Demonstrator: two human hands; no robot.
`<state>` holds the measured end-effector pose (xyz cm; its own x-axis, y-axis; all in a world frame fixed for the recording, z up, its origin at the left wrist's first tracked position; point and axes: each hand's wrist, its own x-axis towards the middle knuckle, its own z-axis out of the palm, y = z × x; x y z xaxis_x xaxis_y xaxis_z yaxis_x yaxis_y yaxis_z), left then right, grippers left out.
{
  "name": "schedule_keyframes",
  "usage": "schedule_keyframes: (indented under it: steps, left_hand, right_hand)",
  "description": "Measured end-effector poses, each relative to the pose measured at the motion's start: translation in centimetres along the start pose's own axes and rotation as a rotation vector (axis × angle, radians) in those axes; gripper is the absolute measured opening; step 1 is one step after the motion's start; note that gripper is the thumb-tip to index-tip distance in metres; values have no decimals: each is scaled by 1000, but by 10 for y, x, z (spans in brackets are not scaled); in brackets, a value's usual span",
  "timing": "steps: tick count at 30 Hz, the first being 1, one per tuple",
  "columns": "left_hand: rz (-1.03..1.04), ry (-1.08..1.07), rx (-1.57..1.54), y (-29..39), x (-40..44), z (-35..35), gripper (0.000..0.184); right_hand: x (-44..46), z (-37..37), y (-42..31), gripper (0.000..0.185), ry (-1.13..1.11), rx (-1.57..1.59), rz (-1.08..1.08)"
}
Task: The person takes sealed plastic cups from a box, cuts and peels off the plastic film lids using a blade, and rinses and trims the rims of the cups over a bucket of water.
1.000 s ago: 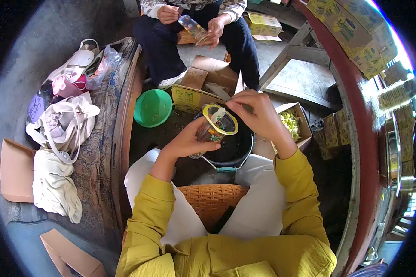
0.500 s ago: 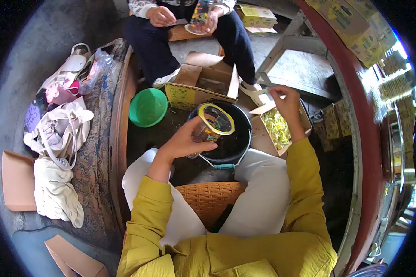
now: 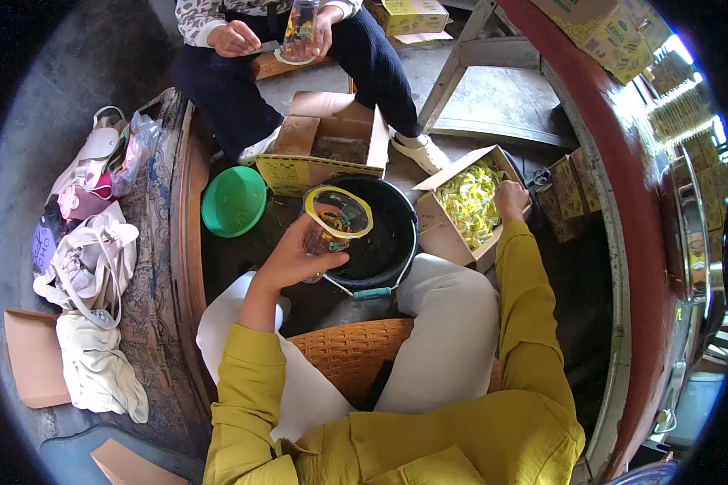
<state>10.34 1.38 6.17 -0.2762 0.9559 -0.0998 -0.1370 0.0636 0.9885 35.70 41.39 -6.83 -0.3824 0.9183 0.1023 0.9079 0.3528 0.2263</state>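
Observation:
Wrapped in my left hand (image 3: 299,252) is a clear printed plastic cup (image 3: 336,217) with a yellow rim, tilted above the black bucket (image 3: 380,257). My right hand (image 3: 511,200) is at the right inner side of a cardboard box (image 3: 443,225) full of yellow-green wrapped pieces (image 3: 472,198). Its fingers are bent together among the pieces, and what they hold, if anything, is too small to make out.
A green basin (image 3: 234,202) stands left of an open carton (image 3: 287,174). Opposite sits a person holding a clear cup (image 3: 298,32) and a thin flat item. Bags (image 3: 89,259) lie on the patterned bench (image 3: 150,303) at left. A wooden frame (image 3: 594,162) stands at right.
My right hand has moved from the cup's rim, right and down, to the box of yellow-green pieces. My left hand still holds the cup. The person opposite has turned their cup upright.

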Motion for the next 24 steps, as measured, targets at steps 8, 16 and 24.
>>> schedule_keyframes:
  steps: [8,16,24]
  left_hand:
    - [59,59,-19,-1,-5,-5,63]
    - [246,81,-12,5,-14,-5,68]
    - [306,85,-81,22,-27,-17,71]
  right_hand:
    - [-23,-56,-22,76,-227,-262,54]
    - [17,-30,-37,22,216,907,141]
    - [-45,-219,-131,35,449,1763,-403]
